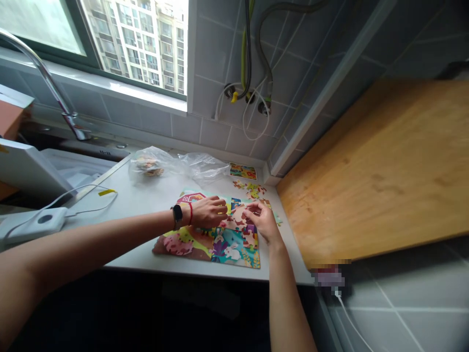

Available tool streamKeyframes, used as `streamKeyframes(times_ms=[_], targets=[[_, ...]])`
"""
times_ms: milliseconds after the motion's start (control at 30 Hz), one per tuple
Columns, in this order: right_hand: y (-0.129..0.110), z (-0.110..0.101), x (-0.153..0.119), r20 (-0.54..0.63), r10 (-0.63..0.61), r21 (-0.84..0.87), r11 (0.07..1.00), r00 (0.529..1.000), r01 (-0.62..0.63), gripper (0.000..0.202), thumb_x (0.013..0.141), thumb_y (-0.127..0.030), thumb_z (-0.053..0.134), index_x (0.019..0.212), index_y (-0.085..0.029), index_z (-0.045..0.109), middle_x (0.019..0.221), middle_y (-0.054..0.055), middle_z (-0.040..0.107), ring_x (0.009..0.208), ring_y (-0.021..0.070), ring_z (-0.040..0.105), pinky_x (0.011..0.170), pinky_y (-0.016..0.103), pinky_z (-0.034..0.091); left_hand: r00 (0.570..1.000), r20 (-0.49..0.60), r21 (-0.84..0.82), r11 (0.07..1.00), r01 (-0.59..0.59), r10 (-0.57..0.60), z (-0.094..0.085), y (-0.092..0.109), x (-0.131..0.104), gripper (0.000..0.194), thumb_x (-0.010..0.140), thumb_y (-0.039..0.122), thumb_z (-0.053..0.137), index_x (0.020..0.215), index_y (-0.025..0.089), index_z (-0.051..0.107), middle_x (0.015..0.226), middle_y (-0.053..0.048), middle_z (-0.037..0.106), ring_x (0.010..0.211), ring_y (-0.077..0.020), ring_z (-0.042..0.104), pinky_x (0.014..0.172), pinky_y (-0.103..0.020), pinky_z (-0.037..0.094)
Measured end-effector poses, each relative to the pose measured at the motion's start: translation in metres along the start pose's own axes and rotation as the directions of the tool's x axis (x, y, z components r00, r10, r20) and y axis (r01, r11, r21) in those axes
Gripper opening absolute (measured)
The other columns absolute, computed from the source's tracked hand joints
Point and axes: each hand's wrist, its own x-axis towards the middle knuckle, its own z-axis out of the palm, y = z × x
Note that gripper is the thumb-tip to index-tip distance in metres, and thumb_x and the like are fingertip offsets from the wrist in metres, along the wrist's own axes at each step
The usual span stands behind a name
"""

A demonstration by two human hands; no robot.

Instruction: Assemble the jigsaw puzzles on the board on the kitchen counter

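Observation:
A colourful animal jigsaw puzzle [232, 252] lies on the white counter, with pink pigs, white rabbits and a red barn. My left hand [209, 211] is over its upper middle, fingers curled downward; whatever they may hold is hidden. At the puzzle's right side, my right hand [266, 222] has thumb and forefinger pinched at the edge of a pale puzzle piece [239, 215]. The hands are a short gap apart. Loose puzzle pieces [252, 189] lie just beyond the puzzle, below a small picture card [242, 171].
A clear plastic bag [152, 168] with more pieces inside lies at the back of the counter [120, 195]. To the left are a sink with a faucet [54, 83] and a white power strip [32, 222]. A wooden board [381, 171] leans along the right.

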Motion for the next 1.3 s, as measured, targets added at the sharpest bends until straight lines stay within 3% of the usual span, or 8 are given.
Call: streamKeyframes(times_ms=[167,267,400,533,733,933,1100,1300], targets=[[0.016,-0.009,-0.01,0.022,0.014,-0.037,0.999,1.0,-0.014,0.06,0.082,-0.044,0.078,0.136,-0.022,0.066,0.103,0.006,0.075,0.08,0.0222,0.078,0.069,0.033,0.066,0.98,-0.14,-0.153,0.981,0.122,-0.144,-0.012,0.007,0.013,0.02,0.104,0.025,0.052,0.098,0.02,0.07,0.09,-0.007,0.073,0.083,-0.0206,0.066,0.075,-0.034,0.052],[0.02,-0.019,-0.022,0.048,0.081,-0.042,0.996,0.996,-0.079,0.05,0.085,-0.048,0.079,0.125,-0.02,0.072,0.105,0.009,0.078,0.083,0.025,0.08,0.071,0.035,0.068,0.945,-0.173,-0.255,0.939,0.231,-0.279,-0.009,0.014,0.016,0.021,0.105,0.034,0.058,0.109,0.019,0.071,0.097,-0.007,0.075,0.086,-0.0202,0.068,0.076,-0.033,0.054],[0.02,-0.037,-0.033,-0.091,0.047,-0.087,0.995,0.995,-0.055,0.037,0.086,-0.05,0.08,0.107,-0.02,0.076,0.097,0.009,0.08,0.08,0.0249,0.08,0.067,0.032,0.067,0.915,-0.154,-0.356,0.885,0.301,-0.373,0.001,0.018,0.005,0.019,0.106,0.03,0.059,0.113,0.018,0.071,0.102,-0.009,0.075,0.094,-0.0215,0.069,0.085,-0.037,0.057],[0.022,-0.039,-0.043,-0.103,0.021,-0.174,0.984,0.994,-0.039,0.028,0.089,-0.048,0.078,0.1,-0.022,0.079,0.091,0.007,0.081,0.071,0.0199,0.075,0.06,0.027,0.062,0.932,-0.058,-0.443,0.845,0.298,-0.359,0.003,0.016,-0.002,0.02,0.105,0.025,0.06,0.121,0.019,0.069,0.108,-0.009,0.075,0.103,-0.0225,0.068,0.095,-0.04,0.056],[0.025,-0.023,-0.052,0.225,-0.042,-0.351,0.928,0.973,0.121,0.017,0.094,-0.038,0.076,0.106,-0.027,0.082,0.09,0.004,0.075,0.075,0.0189,0.071,0.068,0.029,0.061,0.957,0.001,-0.485,0.836,0.255,-0.291,-0.003,0.023,0.004,0.023,0.103,0.024,0.063,0.126,0.021,0.068,0.115,-0.01,0.075,0.107,-0.0218,0.068,0.098,-0.037,0.056],[0.02,-0.044,-0.052,0.224,-0.161,-0.485,0.837,0.961,0.253,0.023,0.094,-0.034,0.077,0.117,-0.033,0.077,0.096,0.004,0.067,0.087,0.0213,0.069,0.074,0.031,0.061,0.988,0.04,-0.491,0.858,0.151,-0.151,-0.007,0.029,0.004,0.029,0.099,0.028,0.069,0.128,0.022,0.069,0.128,-0.011,0.073,0.123,-0.0273,0.064,0.105,-0.041,0.055],[0.024,-0.054,-0.054,0.344,-0.195,-0.572,0.732,0.918,0.37,0.042,0.086,-0.031,0.084,0.127,-0.036,0.074,0.128,0.008,0.068,0.12,0.032,0.065,0.1,0.048,0.061,0.987,0.131,-0.439,0.887,0.145,-0.096,-0.005,0.033,0.001,0.034,0.096,0.035,0.073,0.13,0.028,0.071,0.152,-0.01,0.059,0.14,-0.0332,0.053,0.116,-0.05,0.048],[0.027,-0.059,-0.051,0.358,-0.176,-0.596,0.713,0.917,0.369,0.035,0.086,-0.033,0.086,0.119,-0.034,0.076,0.119,0.008,0.069,0.112,0.0301,0.068,0.093,0.045,0.064,0.987,0.124,-0.411,0.9,0.143,-0.1,-0.002,0.041,0.002,0.035,0.099,0.032,0.07,0.134,0.029,0.069,0.153,-0.011,0.059,0.144,-0.0339,0.05,0.121,-0.052,0.043]])
